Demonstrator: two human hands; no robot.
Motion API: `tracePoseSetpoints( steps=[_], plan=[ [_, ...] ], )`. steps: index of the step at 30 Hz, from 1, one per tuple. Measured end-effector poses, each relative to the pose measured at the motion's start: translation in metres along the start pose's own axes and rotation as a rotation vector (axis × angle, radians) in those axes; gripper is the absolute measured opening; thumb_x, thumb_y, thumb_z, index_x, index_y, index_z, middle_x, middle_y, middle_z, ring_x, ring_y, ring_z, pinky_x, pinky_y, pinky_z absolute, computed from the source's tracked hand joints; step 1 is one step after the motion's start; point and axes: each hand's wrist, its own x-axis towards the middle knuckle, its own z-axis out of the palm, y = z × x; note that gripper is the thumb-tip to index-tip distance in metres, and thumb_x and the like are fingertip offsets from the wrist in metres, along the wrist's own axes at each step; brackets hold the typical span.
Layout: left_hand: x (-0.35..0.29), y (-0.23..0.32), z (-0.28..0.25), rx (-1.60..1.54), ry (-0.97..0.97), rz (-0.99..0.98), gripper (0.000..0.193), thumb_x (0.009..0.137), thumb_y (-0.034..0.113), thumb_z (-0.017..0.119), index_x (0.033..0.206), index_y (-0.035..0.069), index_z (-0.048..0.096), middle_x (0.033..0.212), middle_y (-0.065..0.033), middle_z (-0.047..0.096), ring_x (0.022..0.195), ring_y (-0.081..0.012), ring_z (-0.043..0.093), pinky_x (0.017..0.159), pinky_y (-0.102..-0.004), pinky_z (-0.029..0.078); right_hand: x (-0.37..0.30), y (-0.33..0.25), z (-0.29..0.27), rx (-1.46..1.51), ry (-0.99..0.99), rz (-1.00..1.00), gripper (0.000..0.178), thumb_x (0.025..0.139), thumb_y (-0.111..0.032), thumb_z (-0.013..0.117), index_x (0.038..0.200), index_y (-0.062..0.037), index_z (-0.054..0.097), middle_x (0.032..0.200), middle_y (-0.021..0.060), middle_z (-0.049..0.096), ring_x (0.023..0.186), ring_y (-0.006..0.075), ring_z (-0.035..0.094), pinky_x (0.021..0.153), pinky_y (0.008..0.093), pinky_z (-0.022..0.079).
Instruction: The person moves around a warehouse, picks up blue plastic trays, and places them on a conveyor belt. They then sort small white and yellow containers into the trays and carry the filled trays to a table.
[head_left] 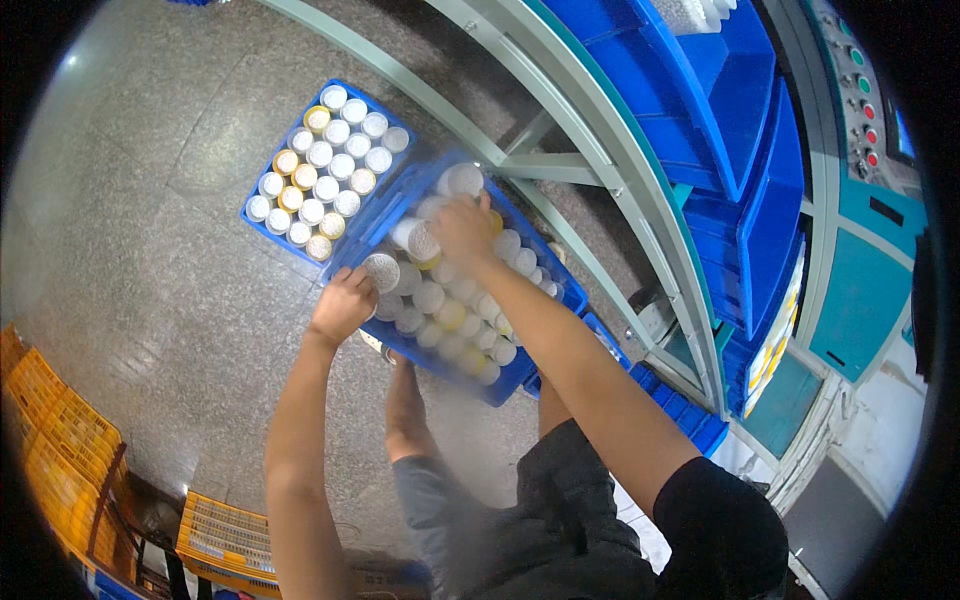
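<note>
A blue crate (512, 385), partly blurred, stands in front of me with several rows of round white tubs and a few yellow-sided ones. At its left corner my left hand (347, 302) is closed, fingers against a white tub with a speckled top (381, 272). My right hand (464, 236) reaches over the crate's far part, its fingers bent around tubs and partly hidden. A tilted white tub (421, 241) lies beside its thumb, and another white tub (462, 180) is by its fingertips. Beyond, a second blue crate (262, 232) holds neat rows of similar tubs.
A curved pale metal frame (600, 150) runs along the right. Behind it are blue bins (700, 130) and a teal machine cabinet (868, 285) with buttons. Yellow plastic crates (75, 435) stand at lower left. The floor (190, 330) is grey speckled stone.
</note>
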Motion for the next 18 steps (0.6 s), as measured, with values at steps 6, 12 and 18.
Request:
tracePoseSetpoints(
  steps=[6,12,18],
  plan=[
    [0.033,0.011,0.011,0.135,-0.246,-0.072,0.008,0.067,0.012,0.064,0.065,0.010,0.072,0.079,-0.0054,0.069,0.090,-0.0215,0.063,0.081,-0.0337,0.050,0.009,-0.017,-0.034,-0.181,-0.036,-0.092,0.019,0.086,-0.019,0.057,0.086,-0.0116,0.074,0.100,0.0105,0.070,0.104,0.0285,0.064,0.105,0.0521,0.038],
    [0.115,0.048,-0.133,-0.166,0.193,-0.439,0.018,0.067,0.002,0.065,0.085,0.001,0.069,0.090,-0.0096,0.069,0.087,-0.0259,0.066,0.074,-0.0362,0.055,-0.032,0.016,-0.152,0.170,0.022,-0.257,0.017,0.080,-0.016,0.066,0.091,-0.0036,0.070,0.094,0.0140,0.067,0.097,0.0310,0.065,0.093,0.0446,0.046],
    [0.319,0.047,-0.329,-0.173,0.764,-0.406,0.029,0.079,-0.005,0.063,0.105,0.003,0.070,0.107,-0.0149,0.067,0.094,-0.0296,0.065,0.080,-0.0372,0.054,-0.078,0.139,-0.395,0.479,-0.247,-0.240,0.020,0.084,-0.025,0.067,0.086,-0.0056,0.069,0.082,0.0162,0.068,0.082,0.0340,0.068,0.075,0.0471,0.053]
  ],
)
